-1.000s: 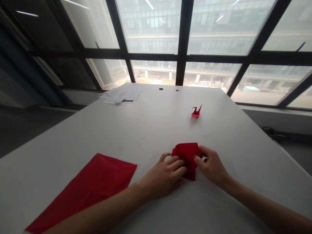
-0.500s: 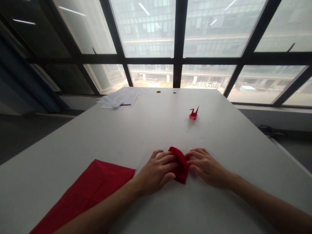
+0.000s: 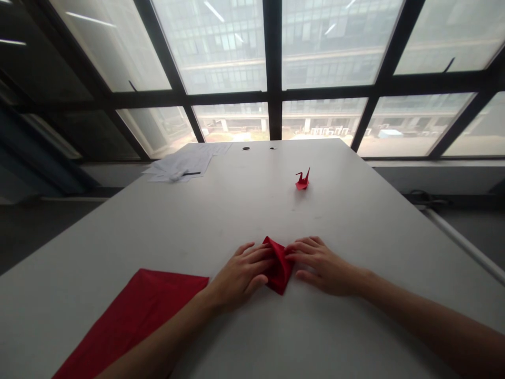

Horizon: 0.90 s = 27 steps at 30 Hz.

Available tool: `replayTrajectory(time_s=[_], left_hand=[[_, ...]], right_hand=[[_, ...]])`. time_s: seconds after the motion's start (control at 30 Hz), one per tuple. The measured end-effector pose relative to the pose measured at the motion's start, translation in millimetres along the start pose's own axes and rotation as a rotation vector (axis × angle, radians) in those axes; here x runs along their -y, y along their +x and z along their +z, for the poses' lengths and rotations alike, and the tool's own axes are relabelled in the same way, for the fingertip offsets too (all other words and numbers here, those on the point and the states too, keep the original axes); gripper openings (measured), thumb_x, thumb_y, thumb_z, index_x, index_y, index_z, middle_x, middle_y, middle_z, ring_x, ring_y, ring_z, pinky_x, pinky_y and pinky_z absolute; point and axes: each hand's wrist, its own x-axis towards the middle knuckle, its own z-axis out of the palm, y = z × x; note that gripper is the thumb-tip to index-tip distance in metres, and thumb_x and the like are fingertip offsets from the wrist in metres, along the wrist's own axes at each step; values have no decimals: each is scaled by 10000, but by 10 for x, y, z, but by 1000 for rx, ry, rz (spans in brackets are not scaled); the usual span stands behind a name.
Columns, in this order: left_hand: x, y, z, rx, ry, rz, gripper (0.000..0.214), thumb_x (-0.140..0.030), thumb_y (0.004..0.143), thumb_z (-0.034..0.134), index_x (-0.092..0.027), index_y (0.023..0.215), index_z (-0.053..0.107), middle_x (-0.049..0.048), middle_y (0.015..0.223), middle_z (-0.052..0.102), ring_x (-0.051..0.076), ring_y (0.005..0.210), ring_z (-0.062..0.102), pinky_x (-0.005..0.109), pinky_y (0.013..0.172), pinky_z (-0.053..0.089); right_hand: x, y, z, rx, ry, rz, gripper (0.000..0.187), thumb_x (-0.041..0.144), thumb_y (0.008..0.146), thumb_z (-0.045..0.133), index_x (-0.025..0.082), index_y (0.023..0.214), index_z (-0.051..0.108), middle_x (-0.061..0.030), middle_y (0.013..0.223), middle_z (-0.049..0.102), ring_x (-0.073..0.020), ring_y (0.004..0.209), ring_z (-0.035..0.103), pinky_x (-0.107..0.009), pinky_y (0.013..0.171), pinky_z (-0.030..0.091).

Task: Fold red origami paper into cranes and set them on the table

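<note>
A small piece of folded red paper [image 3: 281,276] lies on the white table, between my hands. My left hand [image 3: 241,273] holds it down from the left, fingers stretched over it and partly under its raised flap, thumb apart at the near side. From the right, the fingertips of my right hand [image 3: 325,267] press on the flap's right edge; the thumb stays off the paper. Part of the folds is hidden under my fingers. Farther back stands a red paper crane [image 3: 302,184]. A larger red sheet [image 3: 145,305] lies to the left, partly covered by my left forearm.
White sheets of paper [image 3: 179,162] are spread at the far left of the table [image 3: 221,218], with a dark pen-like stick [image 3: 192,173] on them. Two small round dark spots sit near the far edge. Large framed windows rise behind, and dark cables [image 3: 426,198] lie beyond the right edge.
The red paper's curved flap now looks flatter and more pointed, pressed toward the right. My right fingers have moved onto the flap. The whole view has shifted slightly.
</note>
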Motion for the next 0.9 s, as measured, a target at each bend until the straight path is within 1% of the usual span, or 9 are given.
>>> replayTrajectory(time_s=[0.1,0.17,0.33,0.4,0.57,0.7,0.8,0.9], left_hand=[[-7,5,-4,-1,1,-7,522,-499,1035,238,-240,1339,575,89,1453,528,242,1340,475,408,1133,297],[-7,5,-1,3,-3,-6,518,-493,1037,238,-239,1348,565,93,1457,525,241,1346,471,406,1122,309],[12,-11,20,-21,5,-13,535,-504,1030,280,-234,1460,446,108,1454,527,249,1345,472,418,1119,322],[14,-18,25,-28,12,-8,542,-514,1026,285,-245,1474,430,105,1466,514,254,1345,468,419,1115,326],[-14,-15,13,-33,15,16,533,-536,1022,272,-268,1424,497,94,1511,459,264,1371,431,426,1130,304],[-39,2,0,-20,19,32,518,-548,1014,297,-268,1363,558,85,1518,453,275,1406,389,424,1144,300],[-32,4,3,-13,20,30,519,-538,1011,321,-243,1382,534,100,1516,454,277,1420,373,427,1149,306],[-11,-7,14,-18,1,13,521,-514,1016,333,-217,1414,490,118,1490,485,267,1417,384,432,1147,314]], right_hand=[[-12,12,-1,8,-4,5,344,392,970,536,280,1288,606,-68,1383,592,-258,1285,470,-463,1085,308],[-15,16,-7,15,-9,6,349,398,962,548,287,1288,603,-60,1387,593,-264,1298,455,-477,1090,295],[-10,10,-13,32,-36,-12,419,408,935,584,301,1340,577,-72,1381,597,-279,1273,462,-491,1085,296],[-9,6,-9,44,-51,-15,433,416,934,583,306,1353,570,-73,1397,583,-286,1280,453,-498,1090,287],[-14,9,-3,67,-64,-10,446,404,933,582,317,1369,552,-62,1455,527,-297,1340,393,-509,1106,271],[-18,8,0,71,-45,-17,470,432,913,605,314,1365,552,-72,1447,532,-300,1335,405,-529,1124,249],[-17,-1,6,67,-50,-15,502,442,903,617,304,1379,537,-83,1454,524,-305,1347,394,-541,1131,237],[-18,-7,14,66,-59,-28,494,436,905,616,301,1375,542,-82,1470,509,-310,1371,366,-543,1136,228]])
